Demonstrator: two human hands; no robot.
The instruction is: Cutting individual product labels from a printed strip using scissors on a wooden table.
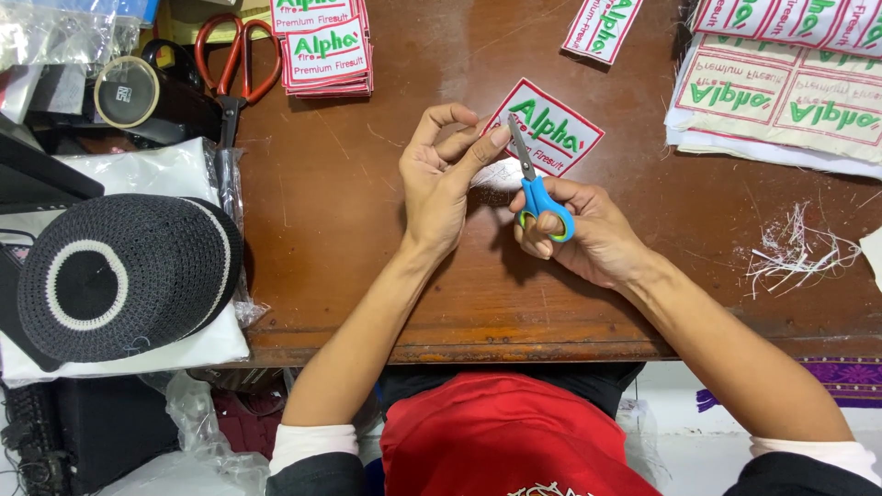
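Note:
My left hand (439, 179) pinches the near corner of a white embroidered patch (551, 138) with a red border and green lettering, held just above the brown wooden table (367, 257). My right hand (588, 234) grips small scissors (537, 188) with blue and green handles. Their metal blades point up and away at the patch's lower-left edge, close to my left fingertips.
A stack of finished patches (326, 55) lies at the far left, beside large red-handled scissors (234, 64). An uncut sheet of patches (781, 101) sits at the far right, with one loose patch (602, 28) between. White thread scraps (795, 253) litter the right. A black-and-white knitted cap (119, 276) rests at the left.

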